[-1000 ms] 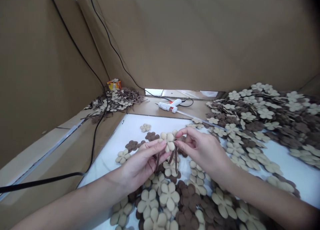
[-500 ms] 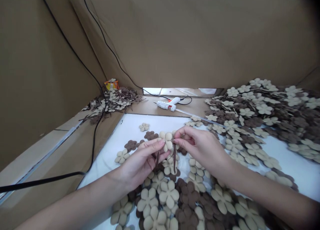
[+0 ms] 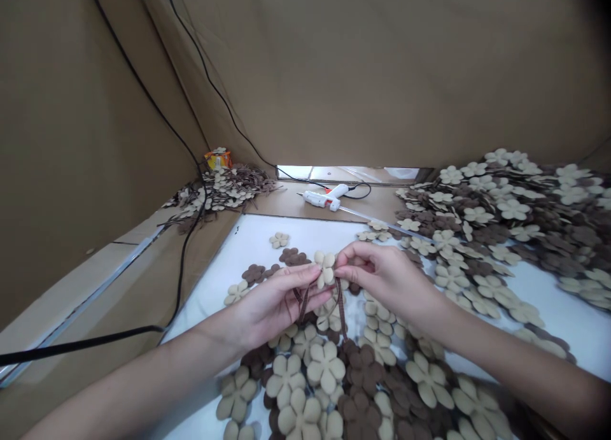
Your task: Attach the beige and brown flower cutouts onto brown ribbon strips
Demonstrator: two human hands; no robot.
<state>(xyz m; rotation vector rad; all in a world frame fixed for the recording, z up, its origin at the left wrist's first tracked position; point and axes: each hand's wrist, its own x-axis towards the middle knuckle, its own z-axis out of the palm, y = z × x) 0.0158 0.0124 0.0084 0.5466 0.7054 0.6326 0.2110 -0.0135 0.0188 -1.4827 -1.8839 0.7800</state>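
Note:
My left hand (image 3: 291, 293) pinches a small beige fabric flower (image 3: 325, 268) by its left side, thumb on top. Brown cord (image 3: 341, 309) hangs down below the flower, with another length of it by my left fingers. At the flower's right edge my right hand (image 3: 375, 268) is closed, thumb and forefinger pressed together; the bit between those fingertips is mostly hidden, but the cord runs down from there. Beneath both hands lie many loose beige flowers (image 3: 326, 367) and dark brown flowers (image 3: 365, 367), overlapping on a white board (image 3: 214, 268).
A white glue gun (image 3: 322, 200) with a clear glue stick lies behind the board. Large flower heaps (image 3: 513, 207) stand at the right. Finished-looking pieces with cords (image 3: 224, 188) lie back left near an orange packet (image 3: 218, 158). A black cable (image 3: 184, 255) crosses the left side.
The view has shifted slightly. Both hands keep their hold at the flower, which is tilted a little differently, and the hanging cord has swung slightly.

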